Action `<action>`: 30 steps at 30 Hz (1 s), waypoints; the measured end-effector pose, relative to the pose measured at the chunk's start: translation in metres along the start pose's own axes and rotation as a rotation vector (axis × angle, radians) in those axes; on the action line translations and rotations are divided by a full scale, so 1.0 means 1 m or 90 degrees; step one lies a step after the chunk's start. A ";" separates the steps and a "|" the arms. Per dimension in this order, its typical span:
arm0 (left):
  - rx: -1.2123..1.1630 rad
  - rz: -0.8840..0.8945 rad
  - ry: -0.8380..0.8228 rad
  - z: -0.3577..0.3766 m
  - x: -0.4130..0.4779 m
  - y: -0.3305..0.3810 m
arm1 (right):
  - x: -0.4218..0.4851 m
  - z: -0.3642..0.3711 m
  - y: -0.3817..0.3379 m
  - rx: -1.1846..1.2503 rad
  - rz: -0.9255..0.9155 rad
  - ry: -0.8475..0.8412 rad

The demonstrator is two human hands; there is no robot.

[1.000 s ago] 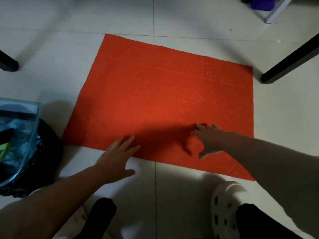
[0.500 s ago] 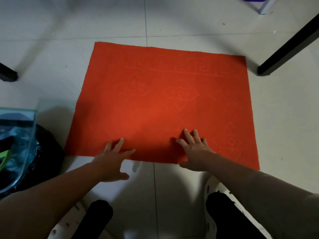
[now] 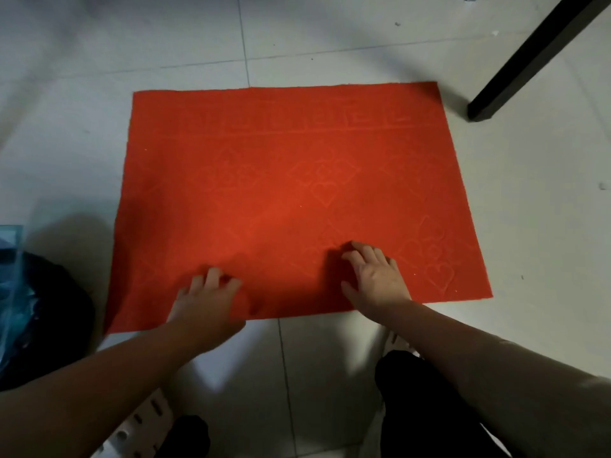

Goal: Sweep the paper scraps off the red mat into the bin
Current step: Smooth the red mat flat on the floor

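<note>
Now left hand (image 3: 206,302), right hand (image 3: 377,282) rest on embossed red mat (image 3: 297,143), fingers (image 3: 367,256) relaxed.

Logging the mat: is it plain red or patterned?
The mat is red, embossed with hearts, diamonds and a key-pattern border; head view.

We see the red mat (image 3: 291,200) lying flat on the pale tiled floor (image 3: 535,233), a rectangle with a key-pattern band pressed along its far edge and hearts and diamonds pressed into its middle. Of the paper scraps (image 3: 300,205) we make out only a few tiny white specks, scattered well apart on the mat. The bin (image 3: 39,312), dark with a translucent blue part, stands near the mat's left edge, cut off by the frame.
</note>
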State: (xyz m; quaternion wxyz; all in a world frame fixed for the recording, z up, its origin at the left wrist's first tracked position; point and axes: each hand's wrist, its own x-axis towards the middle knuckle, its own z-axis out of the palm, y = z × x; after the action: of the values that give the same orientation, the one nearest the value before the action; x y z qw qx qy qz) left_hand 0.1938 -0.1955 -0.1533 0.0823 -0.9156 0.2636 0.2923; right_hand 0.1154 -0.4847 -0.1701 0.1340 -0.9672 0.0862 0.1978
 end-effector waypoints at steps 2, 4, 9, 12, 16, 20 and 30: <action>0.020 0.019 0.024 -0.005 0.017 0.013 | -0.001 -0.002 0.011 0.018 0.022 0.049; 0.025 0.049 0.021 -0.007 0.035 0.034 | -0.003 -0.002 0.023 0.021 0.063 0.068; -0.030 0.032 -0.018 0.007 0.051 0.070 | -0.012 0.006 0.047 -0.010 0.086 -0.061; -0.049 0.025 -0.021 0.015 0.046 0.075 | -0.011 0.006 0.056 -0.018 0.075 -0.110; -0.085 -0.002 -0.027 0.018 0.037 0.084 | -0.010 0.003 0.058 -0.011 0.058 -0.111; -0.098 -0.011 -0.033 0.017 0.034 0.087 | -0.010 0.002 0.061 -0.020 0.044 -0.119; -0.088 0.014 -0.041 0.014 0.032 0.071 | -0.011 0.003 0.050 -0.030 0.057 -0.125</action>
State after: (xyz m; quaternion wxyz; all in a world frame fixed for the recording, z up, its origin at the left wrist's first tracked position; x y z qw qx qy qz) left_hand 0.1713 -0.2650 -0.1828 0.0244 -0.9064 0.2499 0.3399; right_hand 0.0929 -0.5301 -0.1797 0.1101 -0.9412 0.1107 0.2997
